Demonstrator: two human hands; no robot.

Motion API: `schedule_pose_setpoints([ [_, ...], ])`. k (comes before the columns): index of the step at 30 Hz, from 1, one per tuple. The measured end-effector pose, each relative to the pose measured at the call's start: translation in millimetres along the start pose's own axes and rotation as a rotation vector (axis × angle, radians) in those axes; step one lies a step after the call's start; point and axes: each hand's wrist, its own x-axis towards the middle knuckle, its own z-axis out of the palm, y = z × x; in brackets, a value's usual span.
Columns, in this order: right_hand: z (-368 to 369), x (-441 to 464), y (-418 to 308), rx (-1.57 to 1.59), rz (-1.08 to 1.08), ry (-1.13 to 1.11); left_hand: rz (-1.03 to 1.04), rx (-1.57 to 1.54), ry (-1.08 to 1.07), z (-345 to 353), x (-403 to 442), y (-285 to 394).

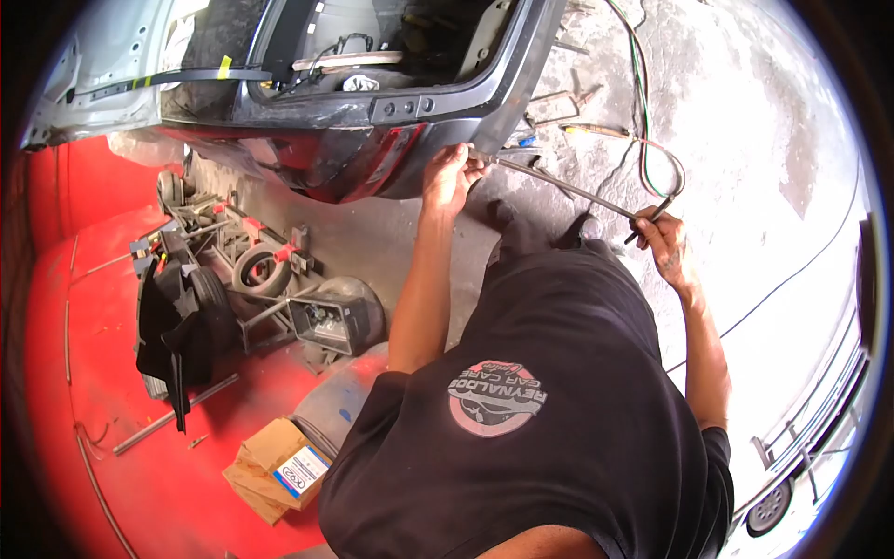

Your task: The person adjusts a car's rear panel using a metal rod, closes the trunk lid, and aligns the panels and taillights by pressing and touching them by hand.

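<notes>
A long thin metal rod (577,191) with a short dark crosspiece at its right end stretches between my two hands. My left hand (447,182) pinches its far left end, close beside the corner of a dark car body (400,110). Around the crosspiece at the other end, the fingers of my right hand (665,247) are closed. A red tail light (391,154) sits on the car body just left of my left hand. What the rod's left tip looks like is partly hidden by my fingers.
Green and red hoses (641,84) loop on the concrete floor beside a torch-like tool (596,130). Metal frames and a tyre (262,270) lie to the left, near black plastic trim (168,335) and a cardboard box (270,461). A white vehicle's wheel (770,508) shows at lower right.
</notes>
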Motion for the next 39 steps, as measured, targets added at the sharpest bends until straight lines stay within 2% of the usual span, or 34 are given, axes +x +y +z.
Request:
schedule_pose_setpoints([
  [7, -0.8, 0.1, 7.9, 0.099, 0.071, -0.005, -0.056, 0.325, -0.019, -1.1, 0.6, 15.9],
  [12, 7.3, 2.0, 18.5, 0.283, 0.208, -0.032, 0.039, 0.519, -0.031, 6.9, 0.8, 19.6],
  [16, 19.8, 1.8, 34.4, 0.302, 0.187, 0.003, 0.08, 0.561, -0.082, 9.9, 0.9, 23.0],
  [19, 29.4, 4.5, 47.7, 0.3, 0.183, 0.037, 0.081, 0.518, -0.061, 12.6, 3.3, 21.2],
  [25, 51.9, 12.8, 60.2, 0.318, 0.155, 0.023, 0.065, 0.226, 0.09, 10.8, 19.4, 6.1],
  [29, 73.9, 25.7, 67.9, 0.343, 0.08, 0.009, 0.067, -0.063, 0.345, -5.1, 44.3, -9.2],
  [31, 84.7, 43.0, 77.0, 0.253, 0.01, 0.003, 0.093, -0.097, 0.389, -16.6, 58.3, -14.5],
  [32, 88.6, 52.3, 88.2, -0.017, -0.195, 0.042, 0.094, -0.128, 0.402, -19.1, 63.7, -15.7],
  [36, 90.4, 94.9, 83.3, 0.038, -0.236, 0.032, 0.066, -0.134, 0.477, -23.2, 85.2, -14.3],
  [37, 87.6, 102.3, 72.7, -0.054, -0.271, 0.046, 0.066, -0.118, 0.5, -22.9, 88.7, -13.6],
  [39, 88.0, 123.2, 65.7, 0.037, -0.144, 0.012, 0.041, -0.095, 0.459, -23.1, 93.4, -7.6],
])
